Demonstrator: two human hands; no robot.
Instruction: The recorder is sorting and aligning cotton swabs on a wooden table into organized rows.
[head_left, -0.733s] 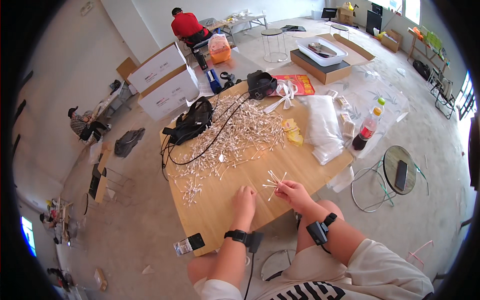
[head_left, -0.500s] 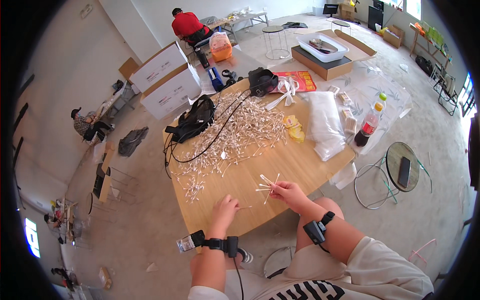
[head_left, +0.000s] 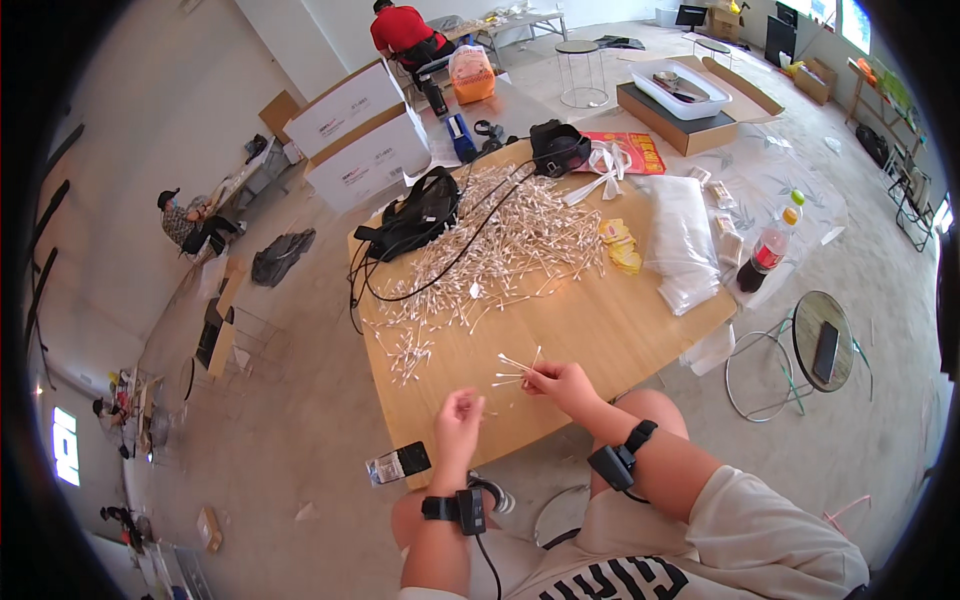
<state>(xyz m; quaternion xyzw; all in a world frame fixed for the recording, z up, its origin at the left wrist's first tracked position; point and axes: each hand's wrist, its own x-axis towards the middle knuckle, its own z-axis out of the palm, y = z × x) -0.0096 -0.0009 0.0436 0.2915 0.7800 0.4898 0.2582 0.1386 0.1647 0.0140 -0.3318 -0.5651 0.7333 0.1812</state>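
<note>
A small bunch of cotton swabs [head_left: 514,367] fans out from the pinched fingers of my right hand [head_left: 562,387], held over the near part of the wooden table [head_left: 560,330]. To its left, my left hand [head_left: 459,420] hovers by the near edge with its fingers curled in. A thin pale bit shows beside those fingers; whether they grip it I cannot make out. Farther back spreads a big heap of loose cotton swabs [head_left: 520,235], with a smaller cluster of swabs [head_left: 408,358] at its near left end.
A black bag [head_left: 425,215] and black cables lie on the heap. Yellow wrappers [head_left: 620,245], clear plastic bags [head_left: 682,245] and a cola bottle [head_left: 765,255] sit to the right. A dark phone-like item [head_left: 412,458] is by the near left corner. A stool [head_left: 815,330] holds a phone.
My view has shifted, so the table sits higher and farther right. The swab bunch in my right hand has swung to point more leftward. My left hand has lifted and turned slightly.
</note>
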